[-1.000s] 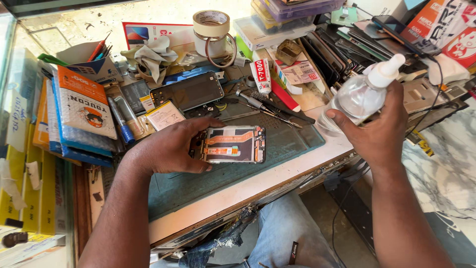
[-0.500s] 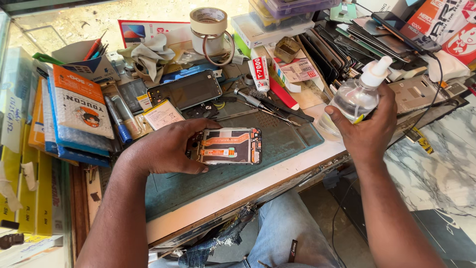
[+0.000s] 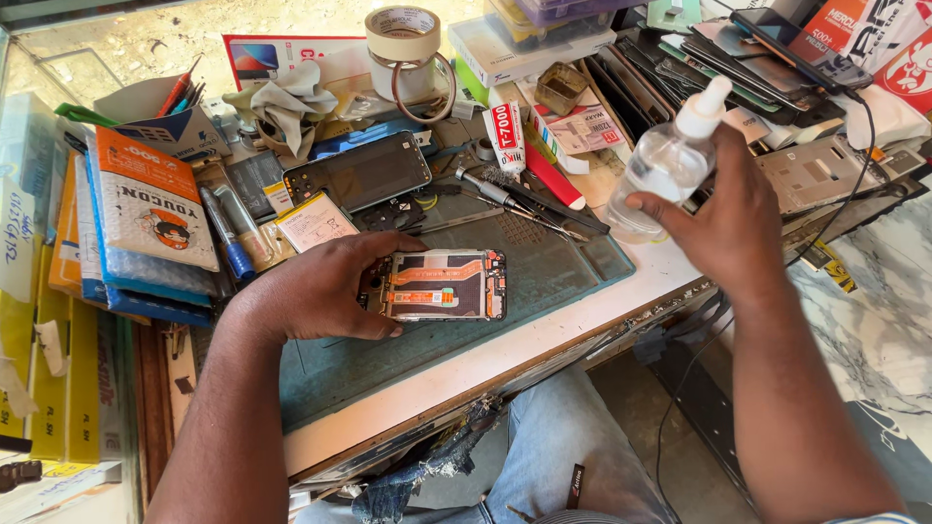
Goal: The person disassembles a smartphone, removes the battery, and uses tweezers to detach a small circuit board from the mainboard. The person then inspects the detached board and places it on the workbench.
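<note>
My left hand grips the left end of an opened phone frame with orange inner parts, resting on a green work mat. Over the bench's right side, my right hand holds up a small clear squeeze bottle with a white nozzle, tilted up and to the right. The bottle hangs to the right of the phone frame and apart from it.
Behind the mat lie a dark phone screen, a thin battery, a glue tube, screwdrivers, tape rolls and a crumpled cloth. Padded packets stack at left. Phone parts and a cable crowd the right.
My right hand has kept the bottle raised and drifted only slightly. My left hand still holds the phone frame in the same spot; the camera view shifted a little.
</note>
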